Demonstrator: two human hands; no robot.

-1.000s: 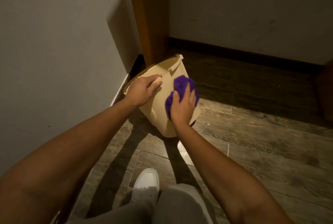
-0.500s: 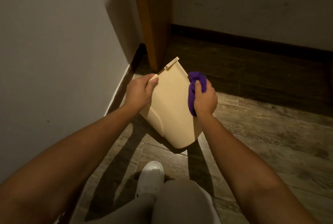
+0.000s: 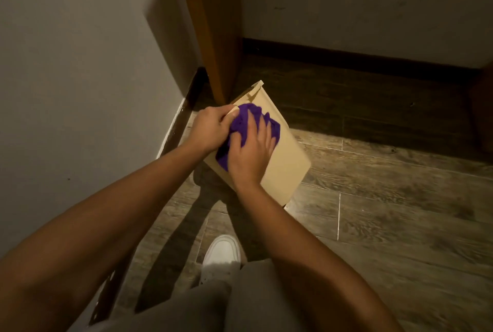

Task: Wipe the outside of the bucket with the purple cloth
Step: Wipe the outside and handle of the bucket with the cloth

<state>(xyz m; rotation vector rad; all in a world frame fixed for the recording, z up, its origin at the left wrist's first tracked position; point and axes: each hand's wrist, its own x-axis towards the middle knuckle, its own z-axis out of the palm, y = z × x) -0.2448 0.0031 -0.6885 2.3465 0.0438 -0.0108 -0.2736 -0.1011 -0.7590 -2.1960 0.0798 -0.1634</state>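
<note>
A beige plastic bucket (image 3: 288,161) is tipped on its side just above the wooden floor, its rim pointing up and away toward the corner. My left hand (image 3: 210,129) grips the rim at its near left edge. My right hand (image 3: 252,153) lies flat on the purple cloth (image 3: 249,121), pressing it against the upper part of the bucket's outer wall, close to my left hand. The cloth is bunched, and part of it is hidden under my fingers.
A grey wall (image 3: 80,65) with a dark baseboard runs along the left. An orange wooden door frame (image 3: 210,24) stands just behind the bucket. My white shoe (image 3: 221,254) and grey trouser leg are below. Wooden floor (image 3: 386,211) stretches to the right.
My right hand has slid the cloth from the bucket's right edge leftward across its wall, up to my left hand. The bucket has turned so a broader flat side faces me.
</note>
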